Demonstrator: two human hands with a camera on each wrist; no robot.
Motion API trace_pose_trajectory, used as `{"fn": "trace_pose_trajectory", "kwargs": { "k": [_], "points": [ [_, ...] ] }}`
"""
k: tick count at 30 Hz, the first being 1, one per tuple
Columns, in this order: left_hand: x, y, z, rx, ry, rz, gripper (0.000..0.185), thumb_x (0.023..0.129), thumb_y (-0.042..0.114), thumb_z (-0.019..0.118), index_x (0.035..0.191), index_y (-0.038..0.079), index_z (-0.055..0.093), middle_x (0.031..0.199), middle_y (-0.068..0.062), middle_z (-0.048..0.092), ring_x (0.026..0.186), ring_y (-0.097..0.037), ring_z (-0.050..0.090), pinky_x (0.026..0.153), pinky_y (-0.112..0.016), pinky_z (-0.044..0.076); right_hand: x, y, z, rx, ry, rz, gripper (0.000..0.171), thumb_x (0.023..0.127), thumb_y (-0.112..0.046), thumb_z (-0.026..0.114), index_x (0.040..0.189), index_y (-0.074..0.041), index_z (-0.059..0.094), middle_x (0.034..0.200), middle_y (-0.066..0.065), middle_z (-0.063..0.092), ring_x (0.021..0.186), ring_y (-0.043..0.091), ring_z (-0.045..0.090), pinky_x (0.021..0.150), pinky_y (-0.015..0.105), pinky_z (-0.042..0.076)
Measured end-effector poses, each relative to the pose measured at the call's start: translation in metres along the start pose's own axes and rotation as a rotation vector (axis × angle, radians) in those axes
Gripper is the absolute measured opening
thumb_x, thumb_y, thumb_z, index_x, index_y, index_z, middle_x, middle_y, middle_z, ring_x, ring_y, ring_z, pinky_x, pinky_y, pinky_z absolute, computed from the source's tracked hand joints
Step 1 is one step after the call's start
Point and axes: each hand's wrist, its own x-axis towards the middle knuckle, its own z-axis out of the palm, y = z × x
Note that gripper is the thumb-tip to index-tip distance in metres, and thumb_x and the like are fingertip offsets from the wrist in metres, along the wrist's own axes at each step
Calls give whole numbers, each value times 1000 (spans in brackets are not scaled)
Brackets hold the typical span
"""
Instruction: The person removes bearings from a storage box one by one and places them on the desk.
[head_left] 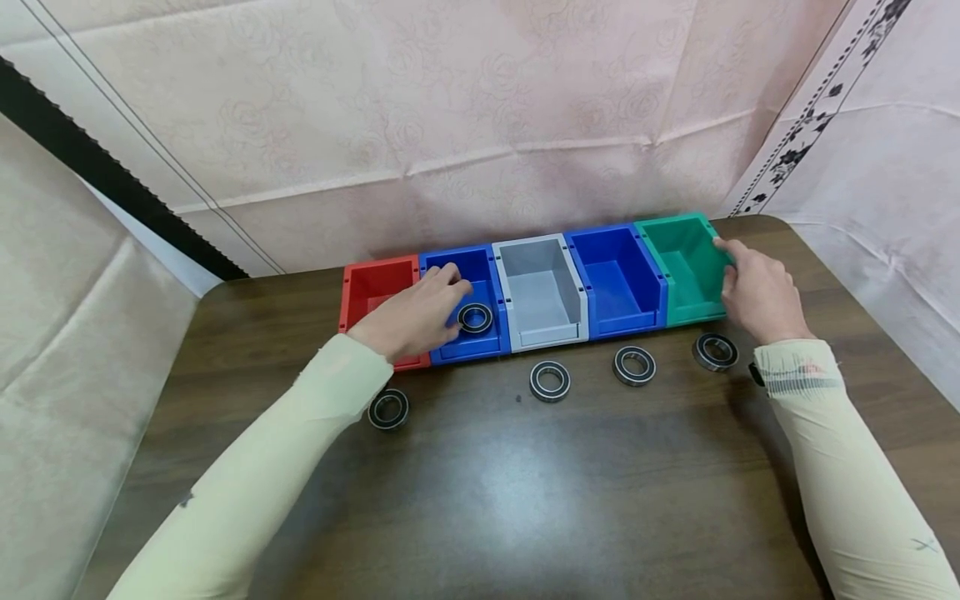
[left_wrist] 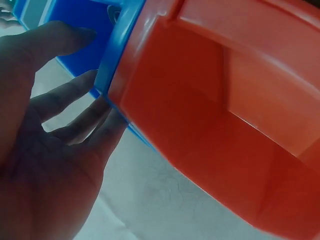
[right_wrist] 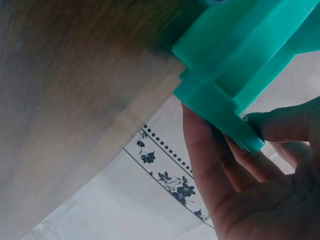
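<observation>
Five bins stand in a row at the table's far side: red (head_left: 372, 287), blue (head_left: 480, 275), grey (head_left: 540, 287), blue (head_left: 618, 279) and green (head_left: 686, 262). My left hand (head_left: 442, 287) reaches over the red bin's corner into the first blue bin, fingers relaxed and holding nothing. A black-and-steel bearing (head_left: 475, 317) lies in that bin just beside the fingertips. In the left wrist view the fingers (left_wrist: 75, 127) touch the blue wall next to the red bin (left_wrist: 215, 120). My right hand (head_left: 750, 287) lies with straight fingers (right_wrist: 205, 155) against the green bin's (right_wrist: 235, 55) right outer wall.
Several more bearings lie on the dark wooden table (head_left: 480, 492) in front of the bins: one (head_left: 387, 409) by my left forearm, one (head_left: 550, 381) before the grey bin, one (head_left: 634, 365) and one (head_left: 715, 351) near my right wrist. Pink cloth hangs behind.
</observation>
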Motion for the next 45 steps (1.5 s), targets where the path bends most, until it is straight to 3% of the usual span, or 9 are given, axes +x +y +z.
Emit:
{"fn": "trace_pose_trajectory", "kwargs": {
  "k": [8, 16, 32, 45],
  "points": [
    [12, 3, 3, 23, -65, 9, 68, 88, 15, 80, 150, 12, 52, 144, -15, 52, 131, -28, 49, 106, -40, 53, 1, 1, 1, -3, 3, 2, 52, 105, -9, 37, 156, -10, 40, 141, 38, 50, 114, 63, 52, 86, 76, 42],
    [22, 5, 5, 10, -122, 1, 64, 87, 14, 80, 147, 13, 56, 141, -14, 55, 131, -28, 51, 105, -44, 54, 1, -1, 1, 0, 8, -2, 51, 105, -9, 38, 156, -9, 41, 141, 38, 51, 114, 62, 53, 86, 76, 42],
    [39, 5, 15, -15, -123, -3, 55, 88, 15, 80, 141, 12, 62, 135, -12, 64, 127, -29, 59, 106, -45, 53, 2, 0, 1, -4, -2, 11, 51, 105, -9, 37, 156, -9, 39, 143, 37, 49, 116, 62, 52, 92, 77, 41],
    [43, 3, 13, -30, -181, -25, 62, 89, 17, 79, 147, 13, 55, 145, -12, 57, 135, -29, 52, 109, -45, 51, 1, -2, 0, -6, -11, 20, 51, 106, -10, 37, 157, -8, 38, 144, 37, 49, 116, 61, 52, 92, 76, 42]
  ]
}}
